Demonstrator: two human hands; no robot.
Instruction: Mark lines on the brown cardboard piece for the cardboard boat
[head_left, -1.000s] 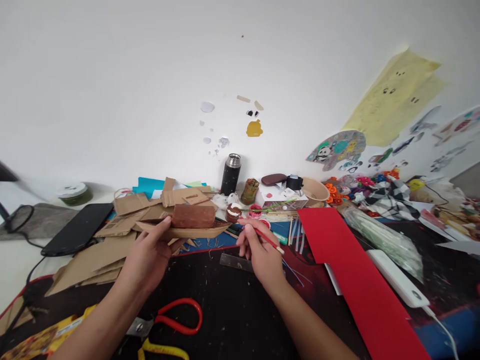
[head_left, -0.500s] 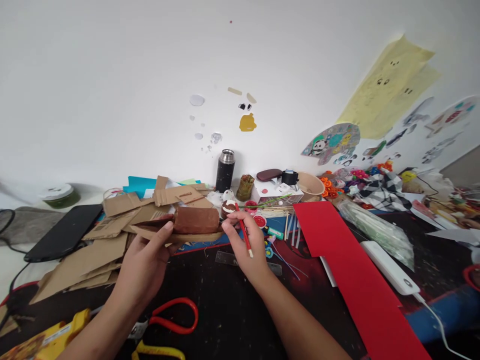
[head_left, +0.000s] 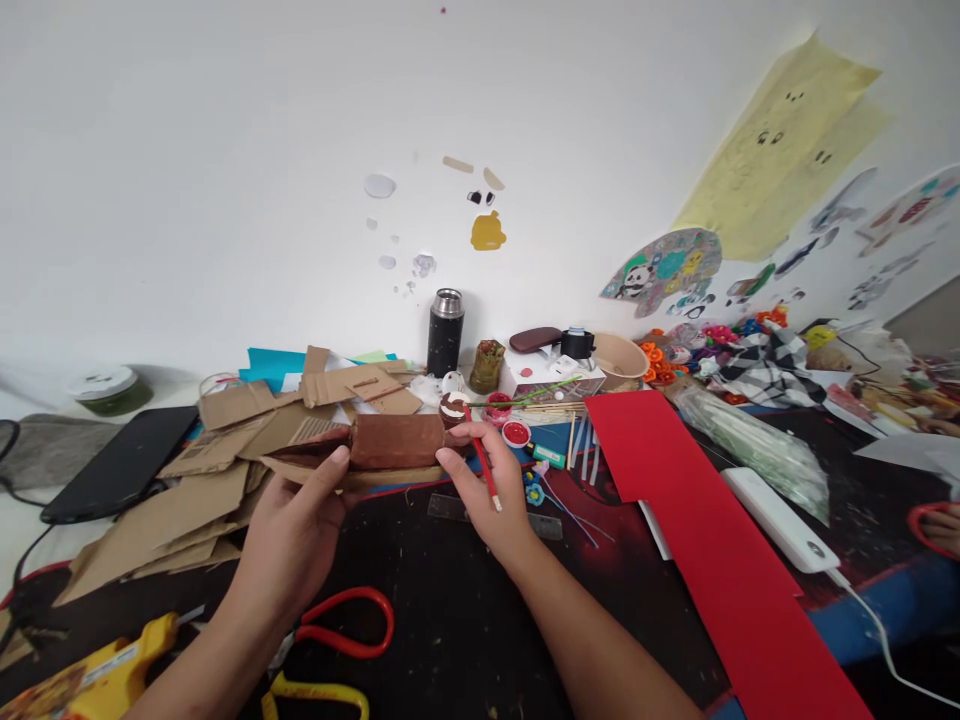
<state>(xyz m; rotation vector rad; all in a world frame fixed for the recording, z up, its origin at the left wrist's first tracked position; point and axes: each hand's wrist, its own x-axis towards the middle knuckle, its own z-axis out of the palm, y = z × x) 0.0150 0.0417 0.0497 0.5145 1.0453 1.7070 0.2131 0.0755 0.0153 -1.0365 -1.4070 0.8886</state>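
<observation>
We see a dark, cluttered counter (head_left: 465,620) set against a white wall. A long sheet of red paper (head_left: 697,520) lies across its right half, and a loose heap of cardboard scraps (head_left: 187,490) spreads over the left. Near the middle, two bare hands are raised just above the surface.

The left hand (head_left: 292,540) is closed around a cardboard model (head_left: 394,442). The model is a flat, pointed base with a brown block on top, held level, with the thumb pressing on its upper side. The right hand (head_left: 491,495) meets the model's right end with its fingertips and pinches a thin red stick (head_left: 486,475) (a brush or a pencil, we cannot tell which). The stick's far end points away towards the wall.

Red-handled scissors (head_left: 352,625) lie on the counter below the left hand, beside a yellow glue gun (head_left: 112,665). A black flask (head_left: 445,332) stands upright by the wall. A small red paint pot (head_left: 516,433) sits just beyond the right hand.
</observation>
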